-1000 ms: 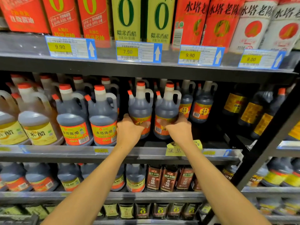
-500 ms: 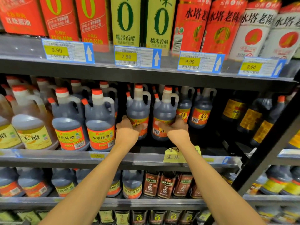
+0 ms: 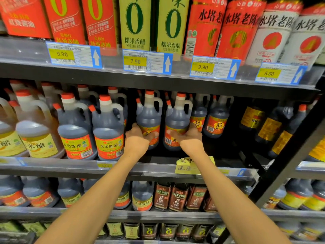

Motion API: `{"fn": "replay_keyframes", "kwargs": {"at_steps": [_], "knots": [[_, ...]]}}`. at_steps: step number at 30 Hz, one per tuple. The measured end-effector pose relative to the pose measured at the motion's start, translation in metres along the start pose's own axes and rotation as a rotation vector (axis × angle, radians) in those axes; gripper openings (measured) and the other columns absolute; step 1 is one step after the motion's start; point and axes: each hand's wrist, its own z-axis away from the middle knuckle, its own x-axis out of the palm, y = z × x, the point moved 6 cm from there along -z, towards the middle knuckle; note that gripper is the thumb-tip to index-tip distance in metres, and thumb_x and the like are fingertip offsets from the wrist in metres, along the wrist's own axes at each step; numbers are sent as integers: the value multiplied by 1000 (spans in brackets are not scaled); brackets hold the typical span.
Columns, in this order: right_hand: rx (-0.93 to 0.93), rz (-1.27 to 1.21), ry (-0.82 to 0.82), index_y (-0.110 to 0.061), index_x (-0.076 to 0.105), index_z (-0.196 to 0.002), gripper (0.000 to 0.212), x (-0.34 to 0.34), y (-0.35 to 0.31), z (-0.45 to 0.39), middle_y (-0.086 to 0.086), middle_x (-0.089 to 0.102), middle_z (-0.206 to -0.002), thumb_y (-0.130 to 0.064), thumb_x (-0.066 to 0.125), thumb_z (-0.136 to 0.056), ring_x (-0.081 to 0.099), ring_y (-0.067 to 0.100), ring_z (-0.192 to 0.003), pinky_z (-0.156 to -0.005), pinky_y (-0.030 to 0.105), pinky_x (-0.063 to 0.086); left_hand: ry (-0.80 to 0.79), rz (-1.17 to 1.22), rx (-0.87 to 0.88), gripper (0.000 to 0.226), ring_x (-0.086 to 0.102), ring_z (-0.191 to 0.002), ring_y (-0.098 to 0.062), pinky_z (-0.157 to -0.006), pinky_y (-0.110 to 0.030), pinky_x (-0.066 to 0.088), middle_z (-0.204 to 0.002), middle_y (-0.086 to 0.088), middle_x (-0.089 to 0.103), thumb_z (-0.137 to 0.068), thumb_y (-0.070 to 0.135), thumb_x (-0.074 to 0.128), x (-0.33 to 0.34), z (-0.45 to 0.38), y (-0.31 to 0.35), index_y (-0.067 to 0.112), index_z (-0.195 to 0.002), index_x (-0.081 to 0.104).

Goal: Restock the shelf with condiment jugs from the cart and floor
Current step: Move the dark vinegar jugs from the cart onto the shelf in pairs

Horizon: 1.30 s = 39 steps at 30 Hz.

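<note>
Dark metal shelf [image 3: 158, 170] carries rows of vinegar jugs. Two dark jugs stand upright side by side, set back from its front edge: red caps on top, handles to the right, orange labels facing front. Left hand [image 3: 136, 140] curls around the left jug [image 3: 149, 118] at its label. Right hand [image 3: 190, 141] grips the right jug [image 3: 177, 118] at its label.

Two dark-liquid plastic handled jugs side by side on middle metal shelf [image 3: 151, 170]: left jug [image 3: 148, 118], right jug [image 3: 176, 120]; left hand [image 3: 136, 140] on left jug's lower front, right hand [image 3: 189, 140] on right jug's; larger red-capped jugs [image 3: 107, 131] left, nearer shelf edge; similar jugs [image 3: 217, 120] right, further back; cartons [image 3: 135, 23] on shelf above.
</note>
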Motion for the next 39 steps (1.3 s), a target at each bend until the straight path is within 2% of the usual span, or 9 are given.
{"fn": "replay_keyframes", "kwargs": {"at_steps": [7, 13, 17, 21, 24, 26, 30, 35, 39], "knots": [[3, 17, -5, -15, 54, -131, 74, 1, 2, 0, 8, 65, -129, -49, 84, -73, 61, 32, -118, -94, 36, 50, -24, 29, -39, 71, 60, -113, -42, -86, -40, 50, -123, -21, 63, -82, 43, 79, 1, 3, 0, 1, -130, 47], [15, 134, -63, -19, 50, -137, 79, -3, -2, 2, 7, 62, -135, -61, 75, -76, 58, 35, -122, -98, 38, 47, -41, -60, -11, 89, 60, -113, -42, -85, -40, 50, -127, -23, 60, -85, 46, 74, -1, 6, -1, 2, -149, 30], [44, 324, -119, -19, 53, -129, 76, -15, -2, 10, 11, 63, -125, -74, 63, -77, 59, 39, -115, -96, 48, 51, -83, -137, 16, 84, 62, -107, -44, -83, -42, 54, -122, -26, 61, -88, 46, 70, -6, 14, -1, -1, -146, 32], [-36, 500, -121, -20, 51, -128, 61, -34, -11, 30, 11, 60, -122, -65, 56, -88, 57, 38, -112, -93, 44, 50, -119, -250, 90, 58, 65, -95, -42, -72, -41, 53, -103, -22, 67, -90, 38, 67, -18, 27, 3, 0, -130, 48], [-129, 601, -93, -18, 56, -96, 53, -44, -26, 48, 4, 66, -93, -70, 51, -89, 66, 30, -89, -76, 41, 56, -157, -339, 205, 37, 64, -85, -33, -63, -35, 44, -89, -12, 63, -94, 44, 62, -30, 45, 12, 9, -96, 52], [-193, 647, -88, -19, 51, -87, 54, -47, -38, 62, -1, 60, -83, -72, 47, -90, 64, 26, -83, -66, 37, 53, -206, -408, 311, 39, 63, -94, -32, -70, -38, 48, -97, -9, 62, -97, 47, 58, -40, 57, 16, 9, -105, 53], [-295, 681, -128, -16, 55, -119, 63, -47, -60, 99, 1, 63, -107, -72, 45, -92, 62, 25, -99, -69, 37, 48, -247, -439, 429, 65, 57, -124, -28, -94, -41, 52, -137, -10, 59, -99, 50, 53, -79, 85, 17, 11, -149, 39], [-322, 637, -219, -15, 49, -137, 72, -30, -82, 156, 5, 60, -134, -71, 46, -92, 59, 27, -117, -88, 44, 53, -245, -481, 437, 63, 60, -119, -28, -86, -41, 54, -134, -6, 62, -98, 56, 50, -141, 117, -12, 20, -148, 41], [-409, 681, -311, -20, 33, -155, 84, -5, -106, 200, -1, 42, -157, -73, 44, -92, 44, 24, -140, -104, 43, 47, -261, -590, 413, 79, 48, -137, -22, -101, -41, 50, -155, 2, 44, -94, 71, 41, -195, 137, -45, 22, -156, 32]]}}
